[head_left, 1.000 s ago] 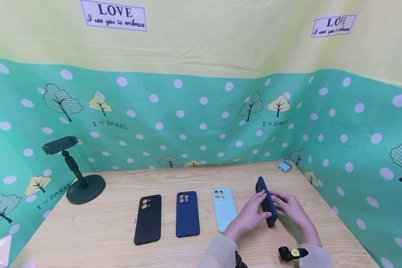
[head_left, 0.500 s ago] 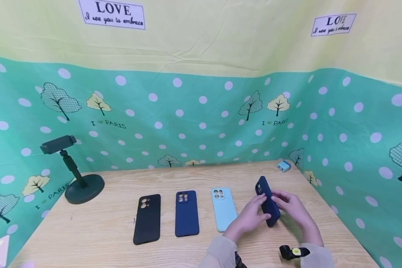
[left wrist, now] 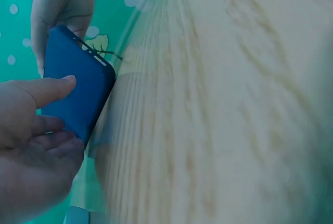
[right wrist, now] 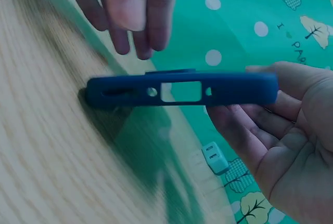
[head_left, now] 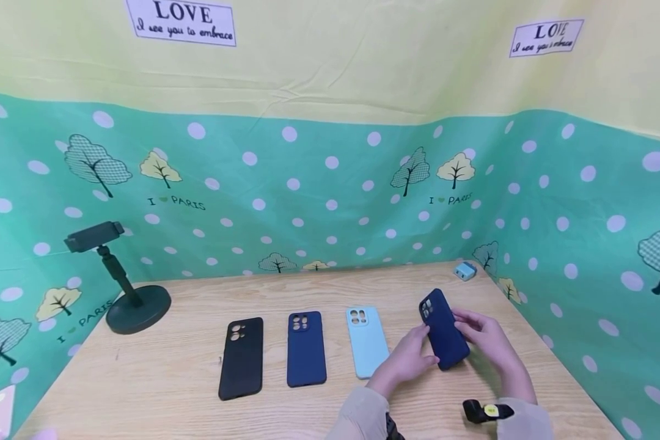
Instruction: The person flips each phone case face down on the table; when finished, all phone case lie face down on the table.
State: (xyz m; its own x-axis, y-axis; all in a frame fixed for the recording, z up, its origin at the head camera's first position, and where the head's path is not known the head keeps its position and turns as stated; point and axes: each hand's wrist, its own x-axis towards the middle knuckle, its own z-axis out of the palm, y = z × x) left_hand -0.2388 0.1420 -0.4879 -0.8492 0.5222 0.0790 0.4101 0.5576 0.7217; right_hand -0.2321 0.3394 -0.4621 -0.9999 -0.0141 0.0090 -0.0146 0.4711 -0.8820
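Both hands, L (head_left: pixel 409 360) & R (head_left: pixel 486 338), pinch navy case (head_left: pixel 444 330) w/ fingers near desk's (head_left: pixel 170 379) right edge; better lower flat, aligned w/ row.

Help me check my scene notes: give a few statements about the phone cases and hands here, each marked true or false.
1. Both hands hold the dark blue case, the left hand on one side and the right hand on the other. True.
2. Three more cases lie flat in a row on the table. True.
3. The light blue case lies at the left end of the row. False: the black case does.
4. The phone stand holds a phone. False: its clamp is empty.
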